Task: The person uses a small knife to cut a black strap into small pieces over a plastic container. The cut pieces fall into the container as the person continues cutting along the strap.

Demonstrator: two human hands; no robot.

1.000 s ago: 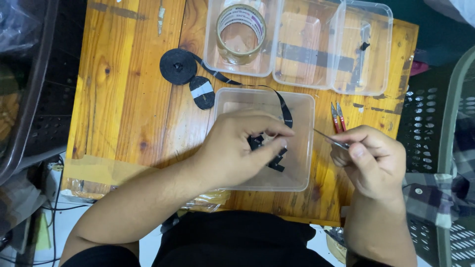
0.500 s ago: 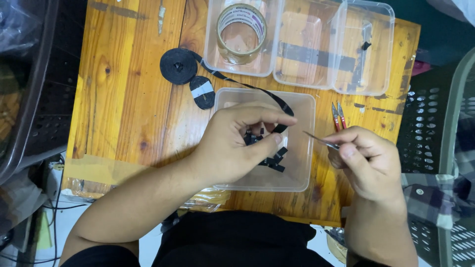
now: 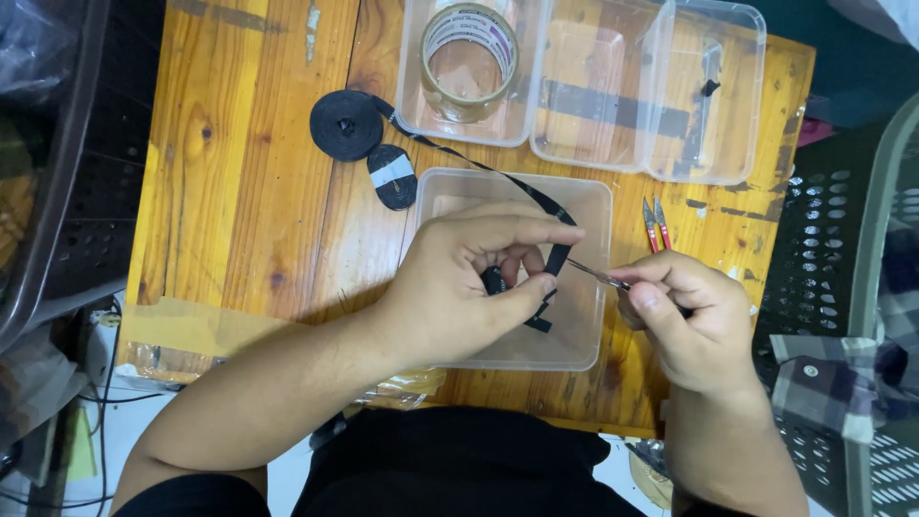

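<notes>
Left hand (image 3: 459, 287) sits over the clear plastic tub (image 3: 593, 206), thumb and forefinger curled and pressed onto a black strap (image 3: 558, 257), pinching it where it bends down; a small black piece shows in the palm gap just beside the thumb. Strap runs from the pinch up and left across the tub's rim to a black strap roll (image 3: 346, 124) lying flat on the wooden table (image 3: 230, 172). Right hand (image 3: 684, 321) is closed in a fist-like grip around a thin metal tool (image 3: 593, 275), whose tip points left and meets the strap at the left hand's fingertips; what kind of tool it is cannot be told. Small oval black wad with a white band (image 3: 392, 176) lies just below the roll, touching the table. Red-handled snips (image 3: 655, 222) rest right of the tub, near the right hand. Behind the tub: three clear containers side by side, the left one (image 3: 414, 96) holding a roll of tape (image 3: 469, 48).
</notes>
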